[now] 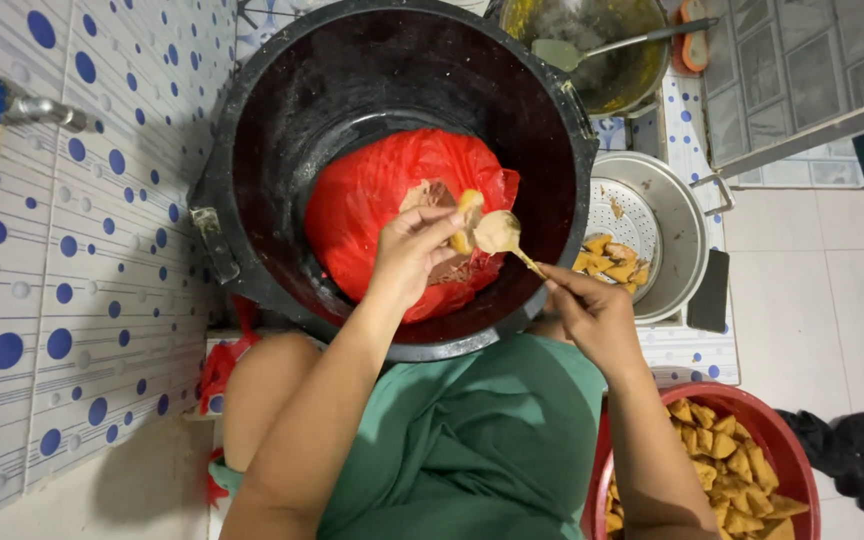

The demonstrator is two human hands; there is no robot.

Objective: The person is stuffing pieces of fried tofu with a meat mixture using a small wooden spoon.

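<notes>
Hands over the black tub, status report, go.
Left hand grips fried piece. Right hand holds loaded spoon against it. Red bag below, nothing blocking.

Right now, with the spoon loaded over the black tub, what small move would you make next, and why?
Probably tip the spoon into the fried piece pinched in the left hand. The spoon in the right hand carries a pale lump and already touches that piece, above the red bag in the black tub.

Glossy red plastic bag (372, 200), black plastic tub (282, 120)

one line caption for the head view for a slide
Left hand holds a tofu piece, right hand spoons filling over black tub.
</notes>
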